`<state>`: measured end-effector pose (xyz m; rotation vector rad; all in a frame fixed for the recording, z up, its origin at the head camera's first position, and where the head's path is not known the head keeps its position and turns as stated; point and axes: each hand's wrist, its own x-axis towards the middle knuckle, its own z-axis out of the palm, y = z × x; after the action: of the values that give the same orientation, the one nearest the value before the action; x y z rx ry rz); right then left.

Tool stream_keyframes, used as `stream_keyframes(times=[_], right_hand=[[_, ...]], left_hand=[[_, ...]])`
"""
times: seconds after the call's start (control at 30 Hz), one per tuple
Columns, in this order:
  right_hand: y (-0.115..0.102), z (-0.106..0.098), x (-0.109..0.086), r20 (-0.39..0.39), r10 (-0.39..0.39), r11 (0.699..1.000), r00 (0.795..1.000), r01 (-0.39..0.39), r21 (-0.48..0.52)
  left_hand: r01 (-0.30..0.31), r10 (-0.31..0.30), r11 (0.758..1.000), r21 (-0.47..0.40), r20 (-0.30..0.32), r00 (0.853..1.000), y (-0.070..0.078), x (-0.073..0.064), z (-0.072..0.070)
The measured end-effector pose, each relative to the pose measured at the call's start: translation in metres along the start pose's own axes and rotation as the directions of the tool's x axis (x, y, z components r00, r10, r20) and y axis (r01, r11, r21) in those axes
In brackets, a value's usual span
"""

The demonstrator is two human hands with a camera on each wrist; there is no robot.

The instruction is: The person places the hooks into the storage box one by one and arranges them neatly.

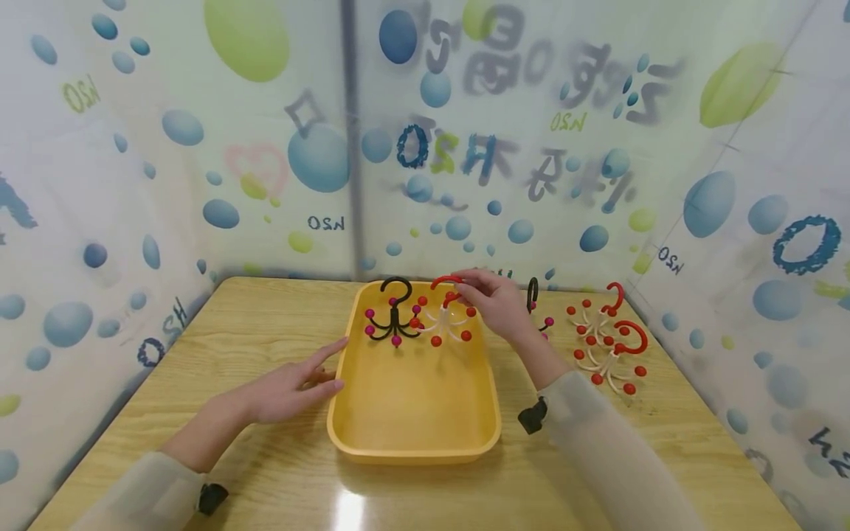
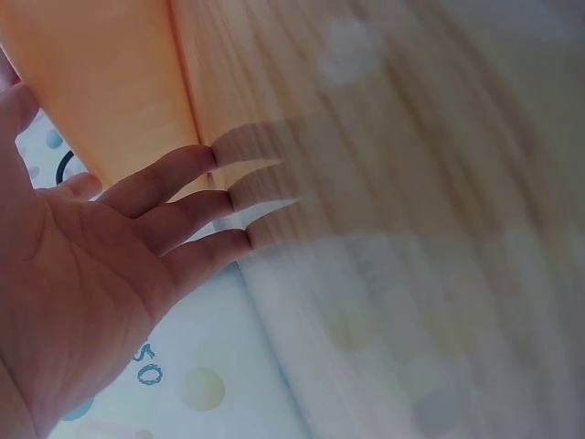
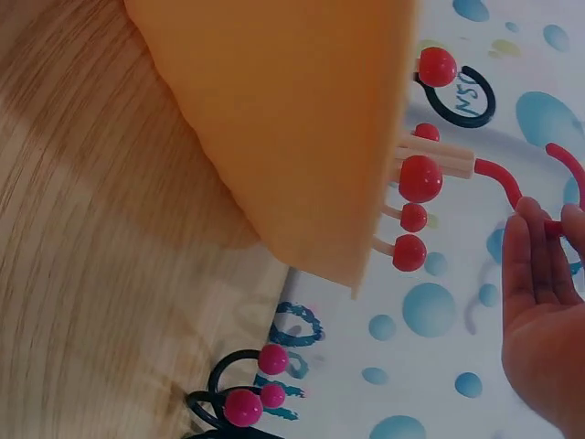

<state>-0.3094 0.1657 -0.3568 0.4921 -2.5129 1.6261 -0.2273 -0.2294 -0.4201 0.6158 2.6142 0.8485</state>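
My right hand pinches the red hook of a white hook hanger with red-tipped prongs, over the far right part of the yellow tray. In the right wrist view the white stem and red balls of this hanger show above the tray's rim. To its left, a black hook hanger with magenta-tipped prongs is in the far left part of the tray. Against the tray's left side rest the fingertips of my left hand, its fingers spread and fairly straight.
Two white hangers with red hooks lie close together on the right of the wooden table. Another black hanger is partly hidden behind my right hand. Patterned curtains hang behind the table and along both sides.
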Motion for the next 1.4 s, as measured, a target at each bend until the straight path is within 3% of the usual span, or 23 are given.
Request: stream_keyframes(times=[0.27,0.53,0.93,1.4], right_hand=[[0.008,0.008,0.009,0.016,0.023,0.999,1.0,-0.023,-0.039],[0.018,0.012,0.016,0.033,0.098,0.992,0.995,-0.095,-0.084],[0.026,0.013,0.019,0.016,0.175,0.979,0.985,-0.172,-0.11],[0.031,0.013,0.015,-0.017,0.162,0.983,0.987,-0.163,-0.09]], left_hand=[[-0.009,0.009,1.0,-0.001,-0.008,1.0,0.0,0.0,0.0],[-0.03,0.03,1.0,-0.001,-0.013,0.999,0.0,0.0,0.0],[-0.015,0.015,1.0,-0.006,-0.014,1.0,0.001,-0.001,0.001],[-0.011,0.011,1.0,0.008,-0.026,1.0,-0.001,0.001,0.002]])
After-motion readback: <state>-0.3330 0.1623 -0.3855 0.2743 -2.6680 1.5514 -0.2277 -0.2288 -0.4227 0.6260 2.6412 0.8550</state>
